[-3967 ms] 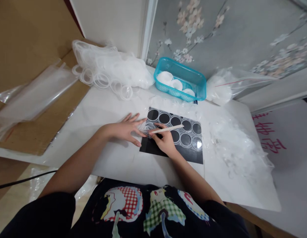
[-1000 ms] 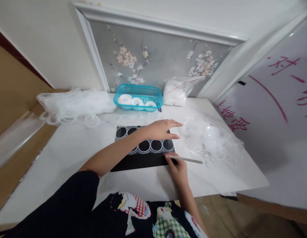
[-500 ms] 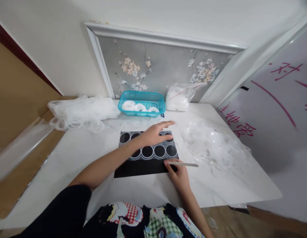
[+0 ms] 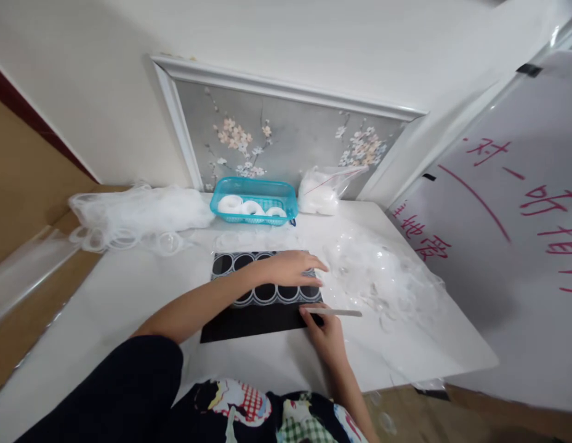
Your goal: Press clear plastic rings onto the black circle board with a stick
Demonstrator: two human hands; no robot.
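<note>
A black sheet (image 4: 249, 323) lies on the white table, with two rows of clear rings (image 4: 266, 294) along its far part. My left hand (image 4: 292, 268) reaches across the right end of these rings, fingers stretched and apart. No object shows in it; whether it touches the rings I cannot tell. At the sheet's near right corner, my right hand (image 4: 327, 329) pinches a thin pale flat stick (image 4: 343, 312), which points to the right. Part of the ring rows is hidden beneath my left hand and forearm.
Behind the sheet stands a blue basket (image 4: 286, 215) holding several white rings. Beside it is a plastic bag (image 4: 319, 195) with white contents. Loose clear rings (image 4: 373, 271) spread at right; a heap of translucent rings (image 4: 147, 212) lies at left. A whiteboard (image 4: 489, 246) borders the right side.
My left hand has come down and nearer over the right end of the rings. My right hand still holds the stick at the sheet's corner. The view has shifted slightly to the right.
</note>
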